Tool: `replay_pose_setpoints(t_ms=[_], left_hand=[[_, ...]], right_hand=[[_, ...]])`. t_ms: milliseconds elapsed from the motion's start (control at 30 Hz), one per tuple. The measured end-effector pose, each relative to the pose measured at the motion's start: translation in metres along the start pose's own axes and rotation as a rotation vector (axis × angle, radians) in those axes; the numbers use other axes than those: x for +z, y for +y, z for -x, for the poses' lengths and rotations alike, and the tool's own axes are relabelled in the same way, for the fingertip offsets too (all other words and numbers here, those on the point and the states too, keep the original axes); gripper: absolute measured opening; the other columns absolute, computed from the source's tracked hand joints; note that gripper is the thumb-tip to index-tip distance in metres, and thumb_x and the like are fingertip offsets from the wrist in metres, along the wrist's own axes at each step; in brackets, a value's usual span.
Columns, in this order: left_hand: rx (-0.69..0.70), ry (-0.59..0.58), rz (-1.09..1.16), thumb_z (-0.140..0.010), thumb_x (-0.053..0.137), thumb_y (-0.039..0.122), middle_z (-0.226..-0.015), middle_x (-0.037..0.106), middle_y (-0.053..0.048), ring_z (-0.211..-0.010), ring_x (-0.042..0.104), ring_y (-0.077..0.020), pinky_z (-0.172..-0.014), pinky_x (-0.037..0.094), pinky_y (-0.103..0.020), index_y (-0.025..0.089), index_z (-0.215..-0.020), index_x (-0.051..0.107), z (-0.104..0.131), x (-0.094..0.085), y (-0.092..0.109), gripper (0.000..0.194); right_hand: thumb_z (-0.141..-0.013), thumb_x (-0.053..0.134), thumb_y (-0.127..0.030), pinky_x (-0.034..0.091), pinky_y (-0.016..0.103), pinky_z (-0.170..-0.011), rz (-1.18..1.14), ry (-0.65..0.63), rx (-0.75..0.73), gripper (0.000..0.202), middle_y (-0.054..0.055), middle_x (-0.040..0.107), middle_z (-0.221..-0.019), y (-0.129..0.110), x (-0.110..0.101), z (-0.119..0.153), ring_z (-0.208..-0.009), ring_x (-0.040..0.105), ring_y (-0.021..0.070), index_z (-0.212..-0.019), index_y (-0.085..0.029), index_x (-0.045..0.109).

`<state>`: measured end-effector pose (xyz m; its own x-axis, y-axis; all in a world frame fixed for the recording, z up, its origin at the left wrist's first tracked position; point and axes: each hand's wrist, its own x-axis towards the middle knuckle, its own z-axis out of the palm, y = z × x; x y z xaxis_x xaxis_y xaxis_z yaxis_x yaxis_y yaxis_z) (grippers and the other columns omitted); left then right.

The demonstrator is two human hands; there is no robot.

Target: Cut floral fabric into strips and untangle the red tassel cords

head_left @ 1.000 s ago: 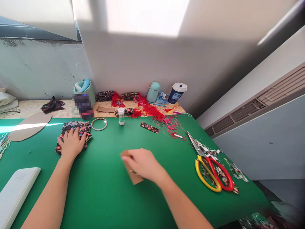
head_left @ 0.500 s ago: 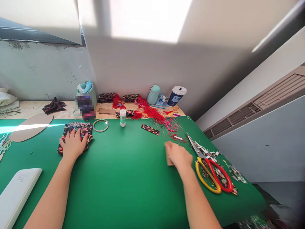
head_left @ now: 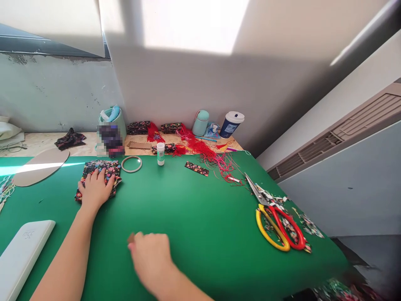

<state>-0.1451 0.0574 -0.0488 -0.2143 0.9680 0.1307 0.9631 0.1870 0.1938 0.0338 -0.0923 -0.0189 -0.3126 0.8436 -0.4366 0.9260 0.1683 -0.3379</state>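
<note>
My left hand lies on a folded stack of black floral cloth, its fingers spread and pressing from above. Low in the middle of the view, my right hand is closed over the green mat. A small corner of brown cardboard pokes out past its fingertips; the palm hides the remainder. A magnifier-like ring sits just right of the cloth, and a glue stick stands upright beyond it. Farther right, a narrow floral strip lies flat.
Large scissors with yellow and red handles lie among fabric scraps at the right edge. Red tassels, a green bottle and a lidded cup line the back. A white power bank is at lower left.
My right hand has swept left and nearer to me across the mat, carrying the brown cardboard. My left hand has stayed on the cloth.
</note>
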Motion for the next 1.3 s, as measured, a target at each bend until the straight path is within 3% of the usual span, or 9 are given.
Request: replay_pose_setpoints(t_ms=[233,367,500,667,800,900,967,1100,1300], left_hand=[[-0.013,0.008,-0.018,-0.089,0.021,0.053,-0.146,0.035,-0.020,-0.132,0.030,-0.0408,-0.105,0.017,-0.063,0.010,-0.139,0.041,0.002,0.001,0.003,0.069],[-0.016,0.019,-0.016,-0.089,0.024,0.050,-0.145,0.037,-0.020,-0.132,0.032,-0.0394,-0.106,0.017,-0.062,0.011,-0.138,0.042,0.002,0.003,0.002,0.065],[-0.033,0.077,0.034,-0.089,0.029,0.048,-0.144,0.038,-0.021,-0.133,0.028,-0.0415,-0.106,0.013,-0.064,0.009,-0.137,0.043,0.007,0.001,0.008,0.063],[0.142,0.460,0.216,-0.090,0.040,0.039,-0.149,0.030,-0.019,-0.140,0.009,-0.0380,-0.109,0.008,-0.059,0.011,-0.138,0.040,0.025,-0.026,0.041,0.056],[0.411,0.548,0.424,-0.087,0.049,0.032,-0.141,0.043,-0.014,-0.137,0.024,-0.0311,-0.110,0.021,-0.048,0.017,-0.137,0.041,0.043,-0.046,0.086,0.052],[0.472,0.546,0.507,-0.088,0.048,0.027,-0.132,0.051,-0.015,-0.128,0.039,-0.0288,-0.107,0.027,-0.047,0.017,-0.132,0.044,0.062,-0.040,0.122,0.046],[0.500,0.485,0.502,-0.087,0.048,0.023,-0.132,0.051,-0.015,-0.128,0.039,-0.0305,-0.106,0.027,-0.050,0.017,-0.130,0.046,0.079,-0.027,0.141,0.043],[0.761,0.142,0.595,-0.086,0.049,0.020,-0.134,0.050,-0.013,-0.126,0.042,-0.0284,-0.103,0.035,-0.048,0.019,-0.127,0.049,0.109,0.003,0.161,0.041],[0.325,-0.222,1.125,-0.084,0.053,0.027,-0.121,0.056,-0.013,-0.103,0.061,-0.0224,-0.087,0.052,-0.039,0.019,-0.119,0.053,0.103,0.029,0.160,0.036]], right_hand=[[-0.097,0.024,-0.039,0.048,0.040,-0.070,0.132,0.222,0.681,0.044,0.018,0.072,-0.096,0.198,-0.075,0.046,-0.089,0.069,0.0317,-0.104,-0.017,0.061],[-0.096,0.029,-0.043,0.048,0.043,-0.069,0.247,0.282,0.805,0.047,0.021,0.071,-0.088,0.249,-0.087,0.064,-0.086,0.069,0.0355,-0.110,-0.008,0.056],[-0.091,0.036,-0.054,0.049,0.041,-0.065,0.261,0.528,0.778,0.063,0.023,0.070,-0.090,0.238,-0.096,0.049,-0.083,0.069,0.0351,-0.123,-0.001,0.042],[-0.095,0.039,-0.032,0.048,0.032,-0.074,0.183,0.491,0.425,0.031,0.014,0.068,-0.111,0.207,-0.105,-0.011,-0.099,0.066,0.0258,-0.119,-0.016,0.049],[-0.093,0.045,-0.037,0.048,0.031,-0.068,0.160,0.490,0.432,0.033,0.015,0.070,-0.100,0.199,-0.103,-0.054,-0.091,0.068,0.0265,-0.113,-0.014,0.053],[-0.093,0.045,-0.034,0.047,0.032,-0.068,0.160,0.519,0.448,0.028,0.018,0.070,-0.093,0.197,-0.098,-0.063,-0.088,0.068,0.0279,-0.103,-0.011,0.057],[-0.094,0.043,-0.030,0.047,0.033,-0.070,0.159,0.545,0.439,0.027,0.020,0.070,-0.091,0.194,-0.095,-0.061,-0.089,0.068,0.0292,-0.100,-0.009,0.059],[-0.093,0.038,-0.017,0.045,0.034,-0.075,0.115,0.607,0.394,0.024,0.022,0.068,-0.092,0.189,-0.092,-0.047,-0.092,0.065,0.0296,-0.093,-0.010,0.061],[-0.094,0.030,-0.024,0.042,0.028,-0.061,-0.174,0.607,0.215,0.032,0.010,0.067,-0.078,0.185,-0.089,-0.034,-0.072,0.062,0.0200,-0.084,-0.016,0.060]])
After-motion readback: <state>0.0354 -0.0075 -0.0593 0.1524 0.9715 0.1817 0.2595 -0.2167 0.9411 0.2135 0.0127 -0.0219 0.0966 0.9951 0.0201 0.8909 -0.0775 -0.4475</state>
